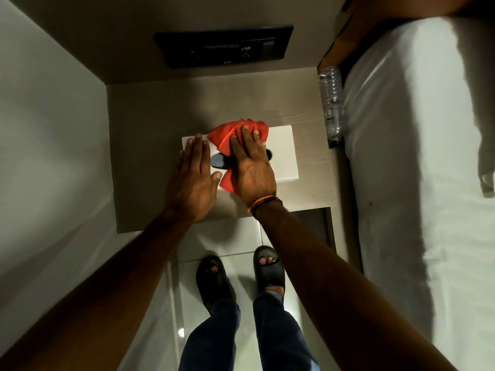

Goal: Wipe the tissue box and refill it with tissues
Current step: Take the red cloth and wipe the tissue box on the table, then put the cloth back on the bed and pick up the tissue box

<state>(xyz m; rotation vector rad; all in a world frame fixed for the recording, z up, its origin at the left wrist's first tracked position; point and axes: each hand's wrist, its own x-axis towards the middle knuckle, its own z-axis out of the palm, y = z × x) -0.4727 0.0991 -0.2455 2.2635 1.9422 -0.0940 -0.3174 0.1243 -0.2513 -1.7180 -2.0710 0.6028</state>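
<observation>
A: Quick one. Where's the tissue box (281, 153)?

B: Centre of the frame, white, flat on the grey table (150, 124). Long axis runs left to right across the picture. I see its dark oval slot (218, 160) peeking between my 2 hands.

A: Hands?

B: Right hand (250, 163) is spread flat, palm down, pressing the red cloth (227, 137) onto the box top. Not gripping, just pinning it. Left hand (194, 178) is open too, fingers straight, flat on the box's left end, bracing it. Hands sit side by side, almost touching.

A: What does the next move turn on?

B: My guess: the bare stretch of lid lies to the right of the right hand, so the wipe should run along the long axis, rightward. Right hand is nearer. No tissues in view, so refill looks not yet begun.

A: Anything else?

B: Plastic bottle (332, 103) at the table's right edge, beside the bed (401, 156).
</observation>
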